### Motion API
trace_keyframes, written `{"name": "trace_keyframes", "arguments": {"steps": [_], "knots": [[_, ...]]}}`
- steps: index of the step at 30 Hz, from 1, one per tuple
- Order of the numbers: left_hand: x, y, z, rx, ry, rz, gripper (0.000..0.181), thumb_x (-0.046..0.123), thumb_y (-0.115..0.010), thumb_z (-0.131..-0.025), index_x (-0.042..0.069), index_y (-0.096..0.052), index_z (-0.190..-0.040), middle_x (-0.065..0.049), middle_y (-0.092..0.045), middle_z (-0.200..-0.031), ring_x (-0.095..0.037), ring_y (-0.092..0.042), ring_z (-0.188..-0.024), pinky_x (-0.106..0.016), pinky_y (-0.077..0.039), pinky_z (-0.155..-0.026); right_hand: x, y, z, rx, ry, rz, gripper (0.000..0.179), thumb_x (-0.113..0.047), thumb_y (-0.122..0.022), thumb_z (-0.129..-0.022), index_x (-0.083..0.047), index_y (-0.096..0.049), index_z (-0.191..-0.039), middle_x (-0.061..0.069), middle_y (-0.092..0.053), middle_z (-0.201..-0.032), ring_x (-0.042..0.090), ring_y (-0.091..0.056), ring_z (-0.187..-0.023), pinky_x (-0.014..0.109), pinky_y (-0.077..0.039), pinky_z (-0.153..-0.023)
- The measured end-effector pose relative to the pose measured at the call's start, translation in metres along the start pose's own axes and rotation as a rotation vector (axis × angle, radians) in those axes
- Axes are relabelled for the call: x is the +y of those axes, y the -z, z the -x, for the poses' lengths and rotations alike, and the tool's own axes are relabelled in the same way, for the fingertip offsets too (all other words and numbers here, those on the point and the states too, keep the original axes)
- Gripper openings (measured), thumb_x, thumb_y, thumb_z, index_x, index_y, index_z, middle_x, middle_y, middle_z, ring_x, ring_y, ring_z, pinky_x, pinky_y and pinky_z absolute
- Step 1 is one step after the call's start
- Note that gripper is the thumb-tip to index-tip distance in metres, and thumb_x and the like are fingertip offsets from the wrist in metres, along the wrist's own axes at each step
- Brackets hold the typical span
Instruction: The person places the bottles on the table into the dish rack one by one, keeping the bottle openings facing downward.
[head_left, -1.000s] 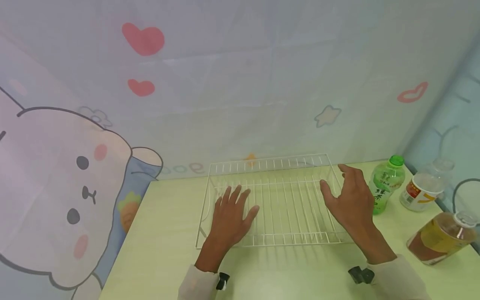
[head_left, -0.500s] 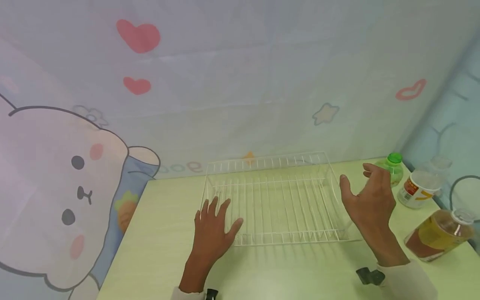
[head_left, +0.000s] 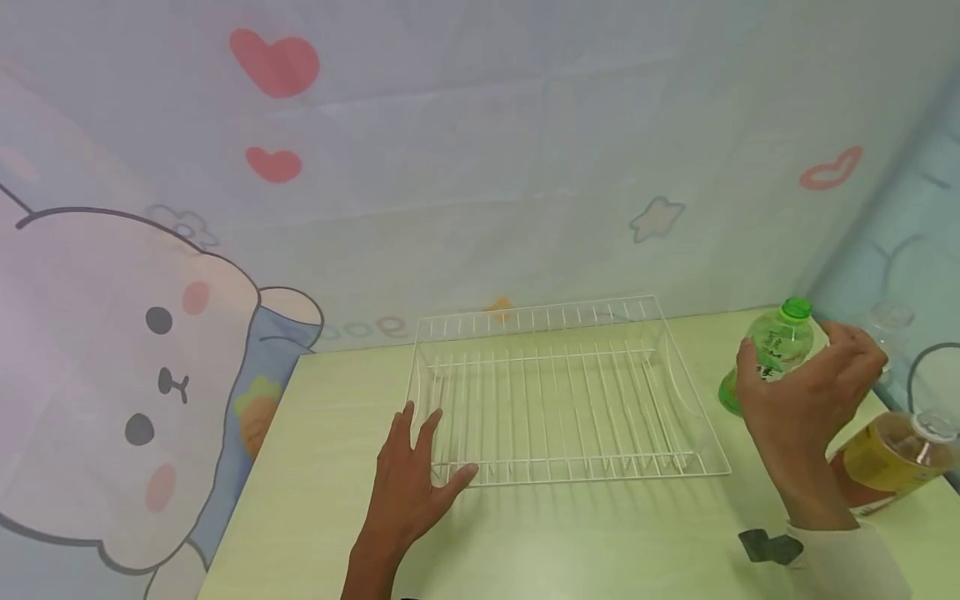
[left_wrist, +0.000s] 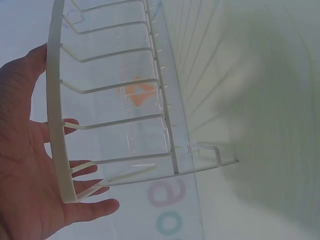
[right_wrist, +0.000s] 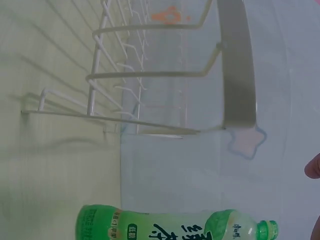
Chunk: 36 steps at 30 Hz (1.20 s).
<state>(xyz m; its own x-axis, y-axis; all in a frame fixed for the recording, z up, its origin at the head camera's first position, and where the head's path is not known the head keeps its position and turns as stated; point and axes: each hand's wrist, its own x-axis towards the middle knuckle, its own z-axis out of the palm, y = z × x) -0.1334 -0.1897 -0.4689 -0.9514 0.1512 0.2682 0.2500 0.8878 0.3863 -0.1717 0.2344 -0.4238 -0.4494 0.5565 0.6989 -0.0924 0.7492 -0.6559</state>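
Note:
A white wire rack [head_left: 570, 458] stands on the pale green table. My left hand [head_left: 405, 492] is at its front left corner, fingers spread and fairly straight. In the left wrist view, the fingertips [left_wrist: 102, 207] show behind and below the rack's top rail [left_wrist: 56, 115], and the thumb side overlaps the rail's far part. My right hand [head_left: 813, 400] is right of the rack, thumb and fingers apart, in front of an upright green tea bottle [head_left: 776, 342]. In the right wrist view, the thumb tip [right_wrist: 313, 167] shows apart from the green bottle [right_wrist: 170, 225].
Behind my right hand stand a brown-and-yellow drink bottle [head_left: 885, 458] and a clear bottle [head_left: 891, 318], partly hidden. A printed cloth [head_left: 480, 167] with hearts and a bear hangs along the table's back edge. Bare table [head_left: 315, 467] lies left of the rack.
My left hand has moved left and back toward me, from over the rack to its front left corner. My right hand has moved right, from the rack's side to the bottles.

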Motion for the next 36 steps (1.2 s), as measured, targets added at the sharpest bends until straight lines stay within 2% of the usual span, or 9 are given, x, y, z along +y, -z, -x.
{"name": "trace_keyframes", "arguments": {"steps": [6, 11, 13, 20, 27, 36], "knots": [[-0.001, 0.003, 0.002, -0.007, 0.007, 0.015, 0.088, 0.065, -0.067, -0.083, 0.016, -0.041, -0.150, -0.021, -0.019, -0.161, -0.044, -0.022, -0.146, -0.066, -0.029, -0.106, 0.016, 0.003, -0.002, -0.108, -0.109, 0.040, 0.076, -0.037, -0.068, -0.087, -0.001, -0.031, -0.142, 0.030, -0.034, -0.134, 0.044, -0.034, -0.125, 0.055, -0.027, -0.103], [-0.007, 0.005, 0.010, -0.027, 0.059, 0.033, 0.099, 0.069, -0.070, -0.078, 0.015, -0.035, -0.153, -0.019, -0.017, -0.162, -0.046, -0.036, -0.139, -0.063, -0.039, -0.100, 0.021, 0.002, -0.003, -0.209, -0.266, 0.051, 0.084, -0.038, -0.068, -0.086, -0.002, -0.025, -0.149, 0.026, -0.029, -0.141, 0.041, -0.034, -0.128, 0.060, -0.027, -0.103], [-0.011, 0.006, 0.014, -0.030, 0.083, 0.048, 0.104, 0.067, -0.073, -0.077, 0.011, -0.031, -0.154, -0.018, -0.020, -0.162, -0.046, -0.041, -0.135, -0.062, -0.041, -0.098, 0.022, 0.002, -0.002, -0.235, -0.297, 0.057, 0.086, -0.039, -0.068, -0.086, -0.001, -0.024, -0.149, 0.025, -0.029, -0.140, 0.042, -0.035, -0.126, 0.062, -0.029, -0.099], [-0.020, 0.008, 0.026, -0.037, 0.176, 0.079, 0.112, 0.060, -0.078, -0.077, 0.002, -0.023, -0.155, -0.020, -0.039, -0.152, -0.041, -0.046, -0.132, -0.057, -0.041, -0.100, 0.031, 0.000, 0.000, -0.292, -0.310, 0.080, 0.082, -0.039, -0.069, -0.086, 0.001, -0.028, -0.144, 0.027, -0.033, -0.131, 0.043, -0.038, -0.117, 0.062, -0.031, -0.089], [-0.022, 0.008, 0.029, -0.056, 0.204, 0.067, 0.109, 0.062, -0.073, -0.081, 0.001, -0.023, -0.156, -0.017, -0.044, -0.151, -0.041, -0.047, -0.132, -0.058, -0.042, -0.099, 0.040, -0.004, 0.001, -0.385, -0.356, 0.093, 0.086, -0.041, -0.068, -0.087, -0.001, -0.023, -0.149, 0.030, -0.033, -0.138, 0.050, -0.041, -0.123, 0.066, -0.032, -0.090], [-0.021, 0.007, 0.030, -0.069, 0.246, 0.075, 0.107, 0.063, -0.072, -0.081, 0.005, -0.023, -0.156, -0.017, -0.049, -0.146, -0.039, -0.051, -0.128, -0.059, -0.046, -0.093, 0.053, -0.012, 0.000, -0.428, -0.411, 0.100, 0.090, -0.045, -0.066, -0.088, -0.002, -0.017, -0.151, 0.029, -0.029, -0.144, 0.052, -0.039, -0.127, 0.070, -0.031, -0.094]]}}
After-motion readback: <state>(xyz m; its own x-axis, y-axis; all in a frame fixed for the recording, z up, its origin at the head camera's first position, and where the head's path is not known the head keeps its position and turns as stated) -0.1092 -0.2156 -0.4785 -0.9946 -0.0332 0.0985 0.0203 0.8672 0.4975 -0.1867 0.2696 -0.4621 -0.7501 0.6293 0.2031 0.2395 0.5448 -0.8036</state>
